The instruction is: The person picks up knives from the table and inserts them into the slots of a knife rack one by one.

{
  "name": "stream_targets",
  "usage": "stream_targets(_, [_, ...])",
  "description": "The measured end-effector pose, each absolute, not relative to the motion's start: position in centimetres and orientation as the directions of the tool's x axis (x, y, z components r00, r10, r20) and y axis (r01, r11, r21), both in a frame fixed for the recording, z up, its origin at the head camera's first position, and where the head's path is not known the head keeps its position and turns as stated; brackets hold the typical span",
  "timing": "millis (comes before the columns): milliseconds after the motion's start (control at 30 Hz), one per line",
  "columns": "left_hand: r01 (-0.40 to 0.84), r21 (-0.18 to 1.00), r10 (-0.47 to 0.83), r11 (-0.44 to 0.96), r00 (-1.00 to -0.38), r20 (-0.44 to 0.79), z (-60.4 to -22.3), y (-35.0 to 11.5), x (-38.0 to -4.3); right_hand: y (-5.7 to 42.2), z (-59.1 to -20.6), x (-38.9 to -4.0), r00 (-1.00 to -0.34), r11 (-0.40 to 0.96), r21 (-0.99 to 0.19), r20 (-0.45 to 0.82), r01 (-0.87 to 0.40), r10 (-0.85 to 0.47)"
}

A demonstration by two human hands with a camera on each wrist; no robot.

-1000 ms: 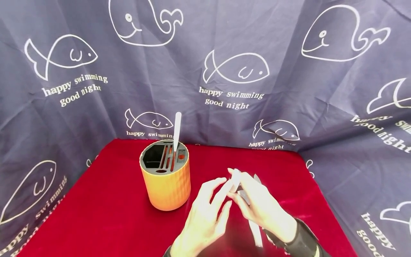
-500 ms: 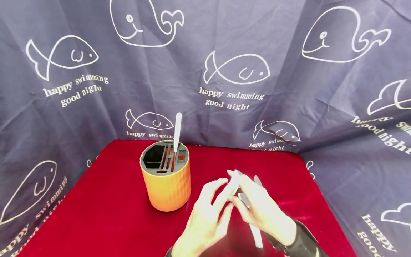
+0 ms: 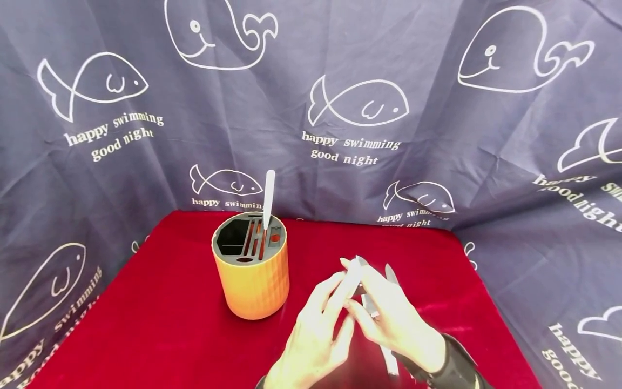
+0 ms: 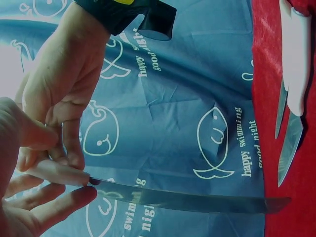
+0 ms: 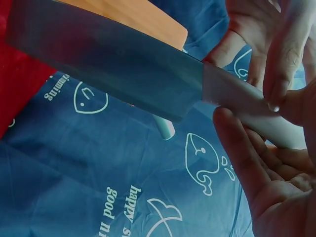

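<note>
"Holding what, exactly, were the left hand (image 3: 316,329) and the right hand (image 3: 398,313)?"

"A broad-bladed knife (image 5: 108,61); its pale handle (image 5: 237,89) sat between the fingers of both hands, over the red cloth (image 3: 184,329); its blade ran out past the fingertips, and in each wrist view it pointed toward the cloth."

"How far open were the right fingers?"

"Hardly at all; in the right wrist view the thumb lay on one side of the handle, while the index finger (image 5: 239,148) met the opposite side, its tip close to where the blade began; the other fingers curled in behind; the right hand pinched the handle."

"And the left ones?"

"Rather more spread; in the head view two of them reached forward to the handle, fairly straight, with the thumb lower down and apart from them; in the right wrist view one fingertip came down on the handle just beside the blade; I could not tell whether the left hand gripped it or merely touched it."

"What stood or lay about them?"

"Two white-handled knives (image 4: 299,64) rested side by side on the cloth, near the right hand; an orange block (image 3: 255,286) stood to the left of both hands, its dark top cut with slots; a white handle (image 3: 269,197) rose from one of those, tilted slightly."
</note>
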State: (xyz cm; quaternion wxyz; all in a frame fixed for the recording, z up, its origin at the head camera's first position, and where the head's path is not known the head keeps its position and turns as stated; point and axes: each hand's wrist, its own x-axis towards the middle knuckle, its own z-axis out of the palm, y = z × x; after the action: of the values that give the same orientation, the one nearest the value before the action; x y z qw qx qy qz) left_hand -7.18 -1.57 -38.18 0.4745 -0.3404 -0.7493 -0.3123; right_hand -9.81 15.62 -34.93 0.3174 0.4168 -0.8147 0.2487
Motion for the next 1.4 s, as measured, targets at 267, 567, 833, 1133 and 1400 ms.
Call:
stream_targets(267, [0.804,0.12,0.215,0.582,-0.294,0.931,-37.9,-1.6,-7.0,15.3,-34.8,-10.2,-0.337,0.433,-0.106,0.797,-0.895,-0.502])
stream_targets(567, [0.814,0.097,0.204,0.573,-0.255,0.945,-37.5,-1.6,-7.0,15.0,-34.8,-10.5,-0.255,0.34,-0.086,0.834,-0.937,-0.49])
stream_targets(833, [0.81,0.092,0.198,0.579,-0.249,0.948,-37.3,-1.7,-7.0,14.9,-34.7,-10.5,-0.241,0.322,-0.083,0.838,-0.943,-0.489])
stream_targets(1133, [0.807,0.083,0.185,0.584,-0.232,0.955,-37.3,-1.8,-6.8,14.6,-34.7,-10.2,-0.239,0.341,-0.072,0.845,-0.937,-0.479])
stream_targets(1400, [0.813,0.082,0.168,0.576,-0.216,0.962,-37.1,-2.0,-6.7,14.5,-35.3,-9.2,-0.4,0.51,-0.132,0.793,-0.85,-0.46])
